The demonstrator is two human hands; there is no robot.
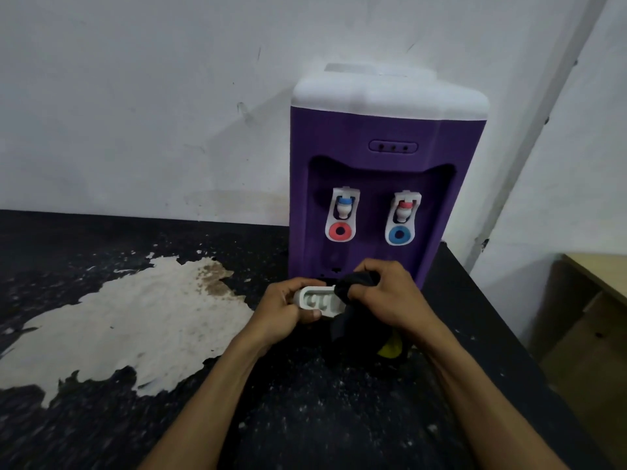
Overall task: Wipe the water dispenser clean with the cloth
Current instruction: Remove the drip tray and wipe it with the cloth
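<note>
A purple water dispenser [383, 184] with a white top and two white taps stands on the dark counter against the wall. Just in front of its base, my left hand [286, 308] grips a small white drip tray [317, 300], lifted off the counter. My right hand [386, 290] holds a dark cloth [353, 283] bunched against the tray's right end. The rest of the cloth hangs down under my right hand, with a yellow patch [390, 349] showing low down. The tray's right part is hidden by the cloth.
The black counter [237, 418] has a large pale patch of worn surface [135, 327] at left. A white wall rises behind. Past the counter's right edge stands a wooden desk or cabinet [590, 320].
</note>
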